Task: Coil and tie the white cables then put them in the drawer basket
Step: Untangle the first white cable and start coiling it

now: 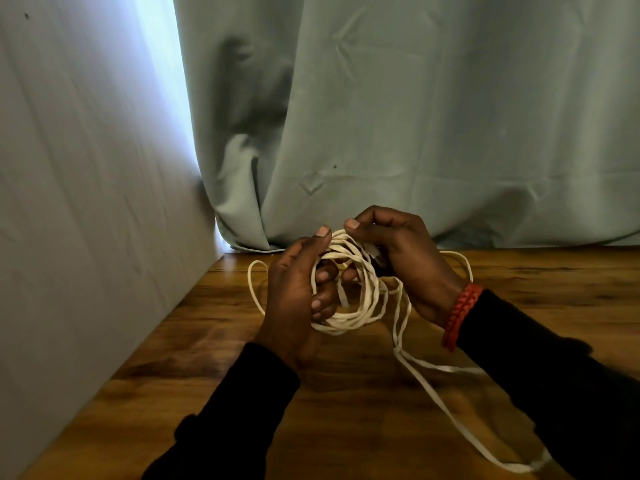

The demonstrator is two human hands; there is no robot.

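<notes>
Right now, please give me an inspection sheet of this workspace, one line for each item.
Surface: wooden table, bare wood around the hands.
Job's things: white cable partly coiled, held above the table; drawer basket not seen.
Clutter: nothing seen.
Grippers: left hand grips the coil; right hand pinches its top.
Cables: loose strands trail over the table toward the near right edge; one loop lies left of the hands.
Surroundings: pale curtain behind, wall on the left.
</notes>
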